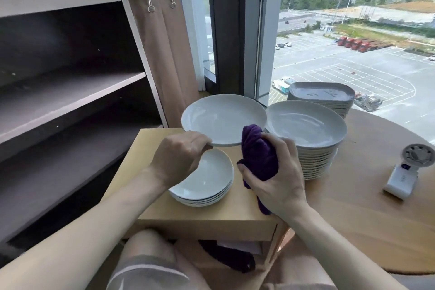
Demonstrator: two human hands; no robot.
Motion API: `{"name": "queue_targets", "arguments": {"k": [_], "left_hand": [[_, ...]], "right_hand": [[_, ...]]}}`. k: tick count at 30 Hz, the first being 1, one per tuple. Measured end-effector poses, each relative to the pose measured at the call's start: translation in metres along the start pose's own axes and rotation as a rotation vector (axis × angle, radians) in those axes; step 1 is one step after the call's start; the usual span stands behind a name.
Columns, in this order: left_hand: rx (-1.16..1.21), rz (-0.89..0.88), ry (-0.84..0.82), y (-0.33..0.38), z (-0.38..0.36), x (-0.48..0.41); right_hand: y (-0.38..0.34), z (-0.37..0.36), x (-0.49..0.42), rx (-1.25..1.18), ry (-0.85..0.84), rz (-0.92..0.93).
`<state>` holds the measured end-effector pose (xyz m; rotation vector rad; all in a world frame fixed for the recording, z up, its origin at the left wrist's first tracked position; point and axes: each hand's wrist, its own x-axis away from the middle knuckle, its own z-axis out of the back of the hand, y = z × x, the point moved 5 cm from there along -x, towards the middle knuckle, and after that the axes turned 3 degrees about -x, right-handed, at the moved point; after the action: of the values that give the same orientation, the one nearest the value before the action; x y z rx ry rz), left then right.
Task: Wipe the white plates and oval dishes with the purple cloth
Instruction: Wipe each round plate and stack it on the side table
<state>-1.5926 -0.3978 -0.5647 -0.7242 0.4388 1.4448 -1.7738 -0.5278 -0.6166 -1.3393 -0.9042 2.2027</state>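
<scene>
My left hand (181,155) pinches the near rim of a white round plate (221,117) and holds it in the air, level, over the small wooden stand. My right hand (280,179) grips the bunched purple cloth (257,155) just to the right of that plate's rim. Under the held plate sits a short stack of white plates (207,183) on the stand. A tall stack of white plates (308,129) rests on the round table to the right. Behind it is a stack of oval dishes (322,96), upside down.
The small wooden stand (211,216) has a lower shelf with another dark purple cloth (230,259). A dark shelf unit (70,92) stands at the left. On the round wooden table (376,207) lies a white handheld fan (409,172). A window runs behind.
</scene>
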Motion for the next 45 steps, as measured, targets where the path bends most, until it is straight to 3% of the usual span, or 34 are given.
{"name": "queue_targets", "arguments": {"k": [8, 19, 23, 35, 45], "left_hand": [[-0.023, 0.136, -0.067, -0.012, -0.007, 0.075], [-0.012, 0.231, -0.205, -0.005, -0.039, 0.121], [0.018, 0.296, -0.344, -0.006, -0.050, 0.127], [0.157, 0.707, -0.750, -0.035, -0.066, 0.116], [0.412, 0.816, -0.703, -0.033, -0.065, 0.125]], "right_hand": [[0.015, -0.029, 0.030, 0.049, -0.187, -0.094], [0.024, -0.027, 0.031, 0.056, -0.195, -0.134], [0.028, -0.026, 0.029, 0.055, -0.194, -0.147], [0.032, -0.029, 0.033, 0.106, -0.216, -0.154], [0.025, -0.020, 0.026, 0.088, -0.177, -0.129]]}}
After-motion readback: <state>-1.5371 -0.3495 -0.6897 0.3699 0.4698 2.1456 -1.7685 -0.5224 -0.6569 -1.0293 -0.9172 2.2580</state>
